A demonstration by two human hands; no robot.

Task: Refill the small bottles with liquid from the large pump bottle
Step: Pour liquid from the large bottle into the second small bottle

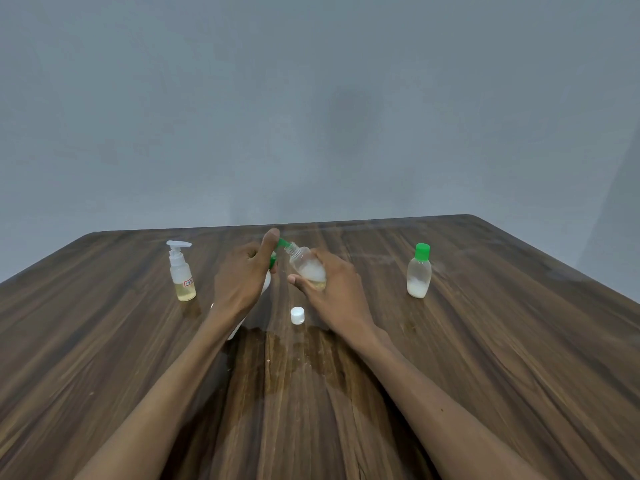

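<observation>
Frame centre: right hand (pixel 332 285) grips uncapped small bottle (pixel 307 268), long axis tilted, neck pointing upper left at green pump nozzle (pixel 284 242). Left hand (pixel 242 271) wraps large pump bottle (pixel 265 284), thumb on pump head. White cap (pixel 297 315) on table (pixel 485 341) just below.

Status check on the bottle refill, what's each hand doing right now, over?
Left hand presses green pump of large bottle. Right hand holds uncapped small bottle tilted at nozzle. White cap on table, nothing blocking.
</observation>
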